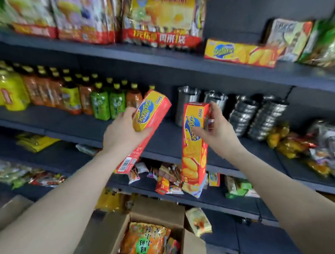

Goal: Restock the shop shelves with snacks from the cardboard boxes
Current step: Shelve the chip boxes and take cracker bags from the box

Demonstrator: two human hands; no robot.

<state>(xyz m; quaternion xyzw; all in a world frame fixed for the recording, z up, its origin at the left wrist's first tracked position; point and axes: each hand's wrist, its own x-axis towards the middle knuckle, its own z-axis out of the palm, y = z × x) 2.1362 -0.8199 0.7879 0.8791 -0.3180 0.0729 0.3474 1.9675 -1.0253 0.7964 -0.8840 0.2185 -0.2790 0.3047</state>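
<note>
My left hand point(122, 132) grips a long red and yellow biscuit box point(150, 116), tilted with its top end up and to the right. My right hand point(217, 129) grips a second, matching biscuit box point(193, 144), held almost upright by its upper part. Both boxes are raised in front of the dark grey shelves point(184, 133). A third matching box point(239, 52) lies flat on the upper shelf at the right. Below my arms stands an open cardboard box point(171, 207) holding orange snack bags point(146, 240).
Bottles point(71, 96) fill the left of the middle shelf and metal cups point(186, 101) stand behind my right hand. Large snack packs point(158, 17) line the top shelf. Small loose packets point(168, 179) lie on the lower shelf. Another cardboard box edge point(3, 214) shows at the left.
</note>
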